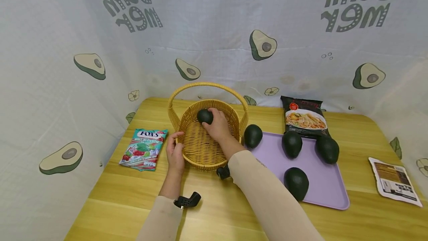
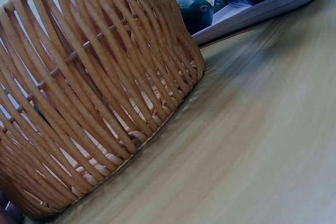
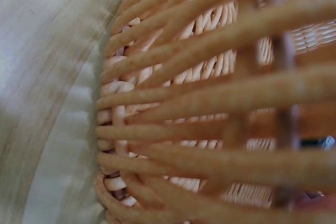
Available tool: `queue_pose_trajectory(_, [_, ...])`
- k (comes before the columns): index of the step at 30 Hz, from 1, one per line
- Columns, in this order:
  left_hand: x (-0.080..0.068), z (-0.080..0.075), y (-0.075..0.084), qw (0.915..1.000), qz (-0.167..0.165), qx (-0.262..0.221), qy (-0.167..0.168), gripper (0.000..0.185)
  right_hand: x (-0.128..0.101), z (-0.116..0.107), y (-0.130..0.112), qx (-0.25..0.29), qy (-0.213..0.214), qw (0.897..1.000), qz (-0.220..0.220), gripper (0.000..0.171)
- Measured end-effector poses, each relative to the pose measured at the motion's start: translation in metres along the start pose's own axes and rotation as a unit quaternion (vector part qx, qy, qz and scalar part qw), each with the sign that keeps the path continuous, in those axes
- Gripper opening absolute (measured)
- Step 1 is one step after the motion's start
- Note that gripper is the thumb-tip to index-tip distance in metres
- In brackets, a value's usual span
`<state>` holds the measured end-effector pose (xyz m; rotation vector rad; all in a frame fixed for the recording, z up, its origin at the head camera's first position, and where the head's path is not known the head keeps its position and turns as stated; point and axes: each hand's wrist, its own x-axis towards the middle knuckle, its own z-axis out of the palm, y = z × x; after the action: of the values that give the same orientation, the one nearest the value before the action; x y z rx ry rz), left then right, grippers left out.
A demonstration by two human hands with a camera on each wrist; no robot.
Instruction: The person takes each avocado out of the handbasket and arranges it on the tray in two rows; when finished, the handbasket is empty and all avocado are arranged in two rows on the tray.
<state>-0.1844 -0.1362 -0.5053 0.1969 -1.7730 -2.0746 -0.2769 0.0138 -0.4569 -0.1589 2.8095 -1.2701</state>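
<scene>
A yellow wicker basket (image 1: 204,164) with a tall arched handle stands on the wooden table; its woven wall (image 2: 100,66) fills much of the left wrist view. My right hand (image 1: 219,125) reaches inside and grips a dark green avocado (image 1: 204,116) near the far wall. At the basket's left side, my left hand (image 1: 175,155) holds the rim between thumb and fingers. From the right wrist, the basket's slats (image 3: 210,93) are seen close up and hide most of that hand.
Right of the basket lies a lilac tray (image 1: 321,185) with several avocados, one avocado (image 1: 253,136) at its left corner. A black noodle packet (image 1: 305,118) lies behind it. A Fox's candy bag (image 1: 144,149) is on the left, a white-and-brown pouch (image 1: 395,181) far right.
</scene>
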Motion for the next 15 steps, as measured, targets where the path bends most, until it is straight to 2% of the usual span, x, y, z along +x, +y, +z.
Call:
queue_pose_trajectory(8, [-0.0003, 0.0, 0.0009, 1.0, 0.005, -0.002, 0.001, 0.043, -0.0002, 0.0017, 0.0004, -0.014, -0.015, 1.0, 0.008, 0.07])
queue_pose_trajectory(15, [-0.0016, 0.0002, 0.0008, 0.9999, 0.014, -0.001, -0.002, 0.042, 0.0007, 0.0037, 0.0015, -0.015, -0.025, 1.0, 0.0, 0.07])
